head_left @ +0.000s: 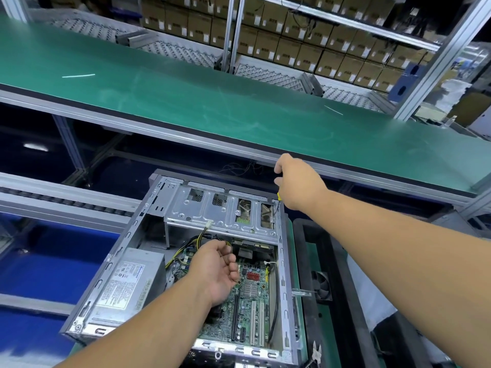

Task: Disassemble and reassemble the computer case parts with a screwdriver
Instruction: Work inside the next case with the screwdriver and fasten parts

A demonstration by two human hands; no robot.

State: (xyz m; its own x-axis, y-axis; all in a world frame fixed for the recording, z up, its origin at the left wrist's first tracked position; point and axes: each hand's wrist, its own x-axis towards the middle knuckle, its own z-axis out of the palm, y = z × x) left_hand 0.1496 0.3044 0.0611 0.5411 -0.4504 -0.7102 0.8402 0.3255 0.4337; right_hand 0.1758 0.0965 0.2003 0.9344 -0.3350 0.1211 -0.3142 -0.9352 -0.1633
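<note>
An open grey computer case (106, 277) lies on its side below me, showing a green motherboard (249, 309), a silver power supply (125, 285) and a metal drive cage (220, 208). My right hand (297, 181) grips a screwdriver (276, 205) with a yellow and black handle. Its tip stands on the cage's far right corner. My left hand (218, 269) hovers palm-up over the motherboard, fingers loosely curled, holding nothing that I can see.
A long green workbench (186, 96) runs across behind the case. A black tray (332, 288) with a small fan lies to the right. A roller conveyor (53, 200) and blue bins sit left. Shelves of cardboard boxes stand at the back.
</note>
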